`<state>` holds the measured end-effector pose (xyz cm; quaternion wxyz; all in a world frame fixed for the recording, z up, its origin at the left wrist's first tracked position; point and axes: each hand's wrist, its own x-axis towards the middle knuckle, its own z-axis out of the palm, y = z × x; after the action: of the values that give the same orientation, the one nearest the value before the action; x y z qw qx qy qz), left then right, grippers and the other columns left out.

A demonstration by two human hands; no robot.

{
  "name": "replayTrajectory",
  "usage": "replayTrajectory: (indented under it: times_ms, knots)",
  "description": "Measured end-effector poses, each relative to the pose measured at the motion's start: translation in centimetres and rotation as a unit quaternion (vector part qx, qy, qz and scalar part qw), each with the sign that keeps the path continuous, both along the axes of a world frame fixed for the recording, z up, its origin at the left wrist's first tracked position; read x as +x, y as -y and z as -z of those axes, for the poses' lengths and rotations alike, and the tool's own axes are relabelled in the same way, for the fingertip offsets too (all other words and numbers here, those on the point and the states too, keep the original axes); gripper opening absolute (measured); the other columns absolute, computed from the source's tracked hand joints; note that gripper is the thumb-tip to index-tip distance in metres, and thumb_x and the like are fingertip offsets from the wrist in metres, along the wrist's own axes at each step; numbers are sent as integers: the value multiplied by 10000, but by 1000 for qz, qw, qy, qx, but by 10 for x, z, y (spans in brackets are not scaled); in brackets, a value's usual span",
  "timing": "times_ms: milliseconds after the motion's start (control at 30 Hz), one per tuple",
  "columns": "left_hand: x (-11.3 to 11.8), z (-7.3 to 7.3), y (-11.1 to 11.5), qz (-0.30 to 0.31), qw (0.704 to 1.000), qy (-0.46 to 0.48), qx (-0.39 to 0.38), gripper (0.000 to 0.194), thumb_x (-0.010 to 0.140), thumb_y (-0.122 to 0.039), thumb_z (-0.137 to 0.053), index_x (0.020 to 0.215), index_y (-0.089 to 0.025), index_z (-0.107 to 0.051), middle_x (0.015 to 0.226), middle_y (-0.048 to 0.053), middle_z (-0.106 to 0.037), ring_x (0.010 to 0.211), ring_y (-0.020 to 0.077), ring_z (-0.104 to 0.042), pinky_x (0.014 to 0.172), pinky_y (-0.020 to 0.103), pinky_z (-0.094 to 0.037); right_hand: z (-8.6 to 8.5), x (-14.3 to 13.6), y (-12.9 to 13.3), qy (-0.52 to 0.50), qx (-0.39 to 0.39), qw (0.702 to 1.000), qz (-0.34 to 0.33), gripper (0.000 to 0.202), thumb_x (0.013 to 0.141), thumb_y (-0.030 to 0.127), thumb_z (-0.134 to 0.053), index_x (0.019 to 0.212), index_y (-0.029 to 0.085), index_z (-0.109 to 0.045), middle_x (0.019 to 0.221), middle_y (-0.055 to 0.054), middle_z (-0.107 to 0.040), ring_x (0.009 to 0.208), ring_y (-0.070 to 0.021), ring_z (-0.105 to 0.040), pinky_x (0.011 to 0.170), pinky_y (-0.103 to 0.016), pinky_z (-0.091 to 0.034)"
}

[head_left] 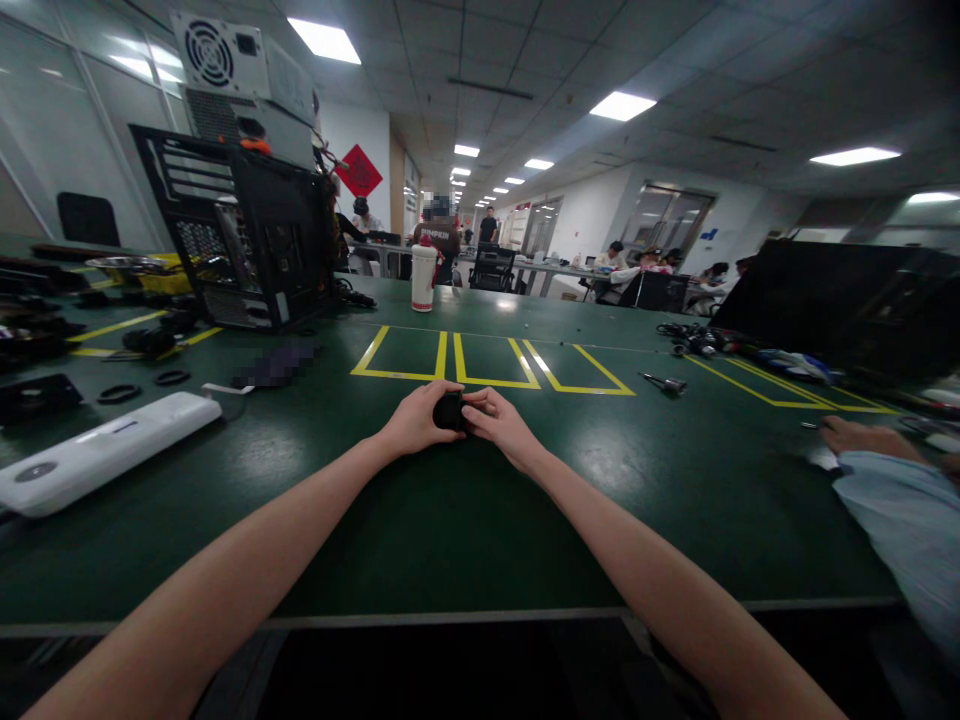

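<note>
Grasping a small black part (448, 411) with both hands: left hand (417, 418) curved around its left side, right hand (504, 428) pinching its right edge. Part lies between the hands, near yellow tape outlines (499, 382), over the green table (465, 540) — contact with surface cannot be told. Small metallic item (664, 384) off right; white cup (423, 278) standing beyond.

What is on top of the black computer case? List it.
On the black computer case, a power supply unit with a round fan grille sits on another metal box, near an orange item. The surface beneath that box is covered and hidden.
</note>
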<state>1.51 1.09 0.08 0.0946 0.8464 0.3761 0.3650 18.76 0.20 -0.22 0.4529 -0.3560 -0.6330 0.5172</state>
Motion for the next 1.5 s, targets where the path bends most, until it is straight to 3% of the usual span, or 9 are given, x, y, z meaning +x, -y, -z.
replayTrajectory:
  times_ms: [267,433,567,667,900,1067,1167,1267,1500]
  knots:
    - [0,0,0,-4,1000,-2,-4,598,593,-312,-688,1123,-230,-423,1093,41,-524,1027,235,-503,881,378,-405,0,0,-5,9,-31,999,7,345,662,293,-629,975,196,-523,1019,-50,-534,899,-153,-538,815,-357,-449]
    - [0,0,0,-3,1000,-4,-8,593,599,-312,-684,1123,-235,-419,1091,40,-522,1022,234,-502,873,379,-407,0,2,-2,20,25,999,-8,347,618,267,-672,921,212,-511,983,-25,-545,982,-165,-505,861,-362,-422]
    - [0,0,0,-6,1000,-7,-6,594,597,-317,-687,1122,-235,-419,1090,38,-520,1017,235,-501,869,381,-406,1,-1,-1,5,7,1000,7,256,675,327,-613,876,209,-506,950,-20,-550,886,-152,-544,808,-369,-451]
    - [0,0,0,0,1000,-7,-1,590,603,-320,-684,1122,-232,-418,1084,38,-522,1008,231,-503,861,374,-412,1,-2,-4,2,-7,1000,22,310,665,304,-626,940,213,-516,955,-28,-554,892,-156,-544,815,-374,-447]
    - [-1,-1,1,2,1000,-3,-3,583,611,-323,-679,1125,-235,-418,1082,38,-523,1008,228,-504,863,371,-413,0,-1,-4,-25,3,999,-26,346,614,219,-671,929,193,-530,1012,-30,-550,921,-151,-550,873,-345,-412]
    - [0,0,-1,-4,1000,-6,0,594,596,-328,-687,1119,-228,-424,1087,40,-525,1011,233,-501,871,376,-407,1,-3,-2,-22,22,999,19,200,676,289,-613,832,185,-542,879,-3,-563,840,-132,-556,847,-338,-415]
    - [0,0,0,-2,1000,-1,0,598,595,-320,-688,1123,-233,-420,1087,36,-526,1010,230,-503,870,371,-409,2,-4,-4,-15,17,999,31,266,681,285,-608,924,201,-539,947,-20,-564,866,-141,-550,838,-346,-417]
    - [0,0,0,-1,1000,1,0,600,593,-319,-690,1123,-234,-420,1081,35,-528,1004,230,-507,863,370,-413,2,-3,-7,-1,2,1000,27,347,684,288,-605,1011,201,-525,1028,-47,-554,916,-155,-537,855,-356,-407]
    - [0,0,0,-1,1000,0,-2,587,599,-319,-689,1116,-228,-428,1079,40,-527,1008,232,-507,857,373,-414,2,-2,-2,-7,25,1000,-4,290,656,259,-633,920,212,-522,997,-19,-544,936,-146,-527,874,-347,-406]
